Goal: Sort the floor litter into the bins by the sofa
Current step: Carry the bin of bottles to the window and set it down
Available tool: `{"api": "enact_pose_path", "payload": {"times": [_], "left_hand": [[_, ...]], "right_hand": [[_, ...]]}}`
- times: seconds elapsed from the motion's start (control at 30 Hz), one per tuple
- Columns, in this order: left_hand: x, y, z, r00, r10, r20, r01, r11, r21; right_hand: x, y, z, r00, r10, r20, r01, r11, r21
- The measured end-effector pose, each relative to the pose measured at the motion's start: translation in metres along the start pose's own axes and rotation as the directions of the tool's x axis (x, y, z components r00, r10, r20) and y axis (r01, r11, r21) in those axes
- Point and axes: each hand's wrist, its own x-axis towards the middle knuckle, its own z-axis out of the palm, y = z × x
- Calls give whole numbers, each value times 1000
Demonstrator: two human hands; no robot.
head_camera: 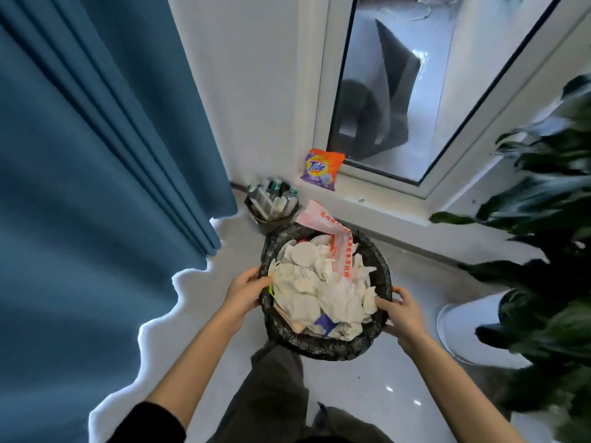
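Head view: a round waste bin lined with a crinkled black plastic bag (323,350) sits low in the middle, between both hands and above the person's dark trouser leg (275,388). The left hand (245,293) clasps the bin's left rim, fingers curled over the black liner. The right hand (402,314) grasps the right rim, its fingers hooked over the edge beside the litter. Whether the bin rests on the pale glossy floor (367,391) or is lifted off it cannot be told.

The bin is heaped with crumpled white tissue paper (319,292), and a thin pink-and-white plastic bag printed with red characters (339,247) drapes over its far edge. Just behind stands a smaller dark bin holding clear plastic bottles (271,203). An orange and purple detergent packet (321,169) leans against the white frame of a glass door (399,91). A heavy blue curtain (96,155) hangs at the left. At the right, a dark green leafy plant (550,251) grows from a white pot (460,327).
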Motion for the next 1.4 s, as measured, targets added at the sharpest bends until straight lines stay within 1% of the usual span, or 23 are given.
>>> {"api": "enact_pose_path", "payload": {"times": [0.1, 0.17, 0.27, 0.33, 0.47, 0.63, 0.7, 0.83, 0.93, 1.03, 1.07, 1.27, 1.4], "left_hand": [[47, 46, 5, 999, 21, 44, -24, 997, 77], [76, 69, 11, 997, 27, 70, -38, 986, 162], [124, 96, 23, 993, -12, 113, -16, 969, 245], [152, 102, 32, 993, -40, 110, 6, 955, 298], [206, 109, 54, 990, -113, 82, 79, 939, 336], [277, 108, 92, 974, -217, 66, 187, 934, 305], [307, 105, 103, 967, -249, 51, 224, 932, 286], [376, 86, 117, 933, -359, 26, 344, 910, 233], [435, 58, 124, 909, -416, 18, 400, 885, 239], [480, 39, 132, 906, -421, 30, 401, 880, 254], [501, 22, 134, 901, -432, 37, 408, 872, 269], [584, -39, 139, 891, -454, 30, 420, 847, 327], [625, -68, 145, 893, -451, 6, 422, 839, 343]], "right_hand": [[34, -34, 15, 998, 25, -52, -23, 999, 27], [57, -52, 25, 995, 41, -93, -37, 998, 50], [98, -76, 39, 983, 94, -159, -77, 991, 111], [124, -85, 46, 972, 138, -190, -110, 982, 152], [181, -97, 63, 950, 226, -217, -174, 956, 236], [265, -99, 79, 923, 308, -231, -235, 925, 297], [297, -96, 84, 909, 339, -242, -258, 914, 312], [361, -85, 97, 893, 387, -228, -295, 889, 350], [412, -61, 108, 875, 433, -218, -335, 865, 373], [454, -39, 119, 864, 458, -211, -346, 843, 412], [472, -25, 124, 857, 470, -212, -356, 836, 418], [556, 33, 145, 849, 477, -228, -358, 836, 417], [597, 64, 158, 842, 485, -237, -359, 830, 426]]}}
